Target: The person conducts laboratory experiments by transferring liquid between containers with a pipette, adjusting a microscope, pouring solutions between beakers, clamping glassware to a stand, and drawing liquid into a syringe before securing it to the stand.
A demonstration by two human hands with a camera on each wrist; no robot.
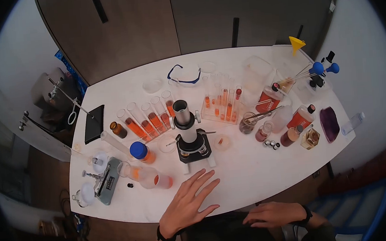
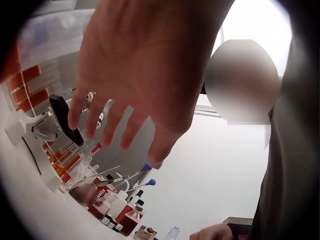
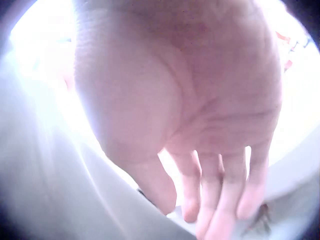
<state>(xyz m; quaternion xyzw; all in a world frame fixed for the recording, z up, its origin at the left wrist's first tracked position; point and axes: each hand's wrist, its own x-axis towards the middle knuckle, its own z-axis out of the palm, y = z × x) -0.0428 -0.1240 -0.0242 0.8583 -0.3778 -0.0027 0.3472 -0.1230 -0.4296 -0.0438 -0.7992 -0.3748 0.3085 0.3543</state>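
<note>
My left hand (image 1: 189,203) is held with spread fingers at the table's front edge, just below the microscope (image 1: 189,136), and holds nothing. In the left wrist view the same hand (image 2: 135,70) hangs with its fingers apart, the microscope's black stage (image 2: 65,120) beyond the fingertips. The right hand (image 1: 273,214) is near my lap in front of the table edge, fingers loosely extended and empty. Its palm (image 3: 200,100) fills the right wrist view, nothing in it.
Left of the microscope are large test tubes (image 1: 134,128), an orange bottle with blue cap (image 1: 139,151), a flask lying down (image 1: 154,178) and a balance (image 1: 108,181). To its right are a tube rack (image 1: 222,115), a beaker (image 1: 247,124) and red-labelled bottles (image 1: 268,99). Safety glasses (image 1: 185,81) lie behind.
</note>
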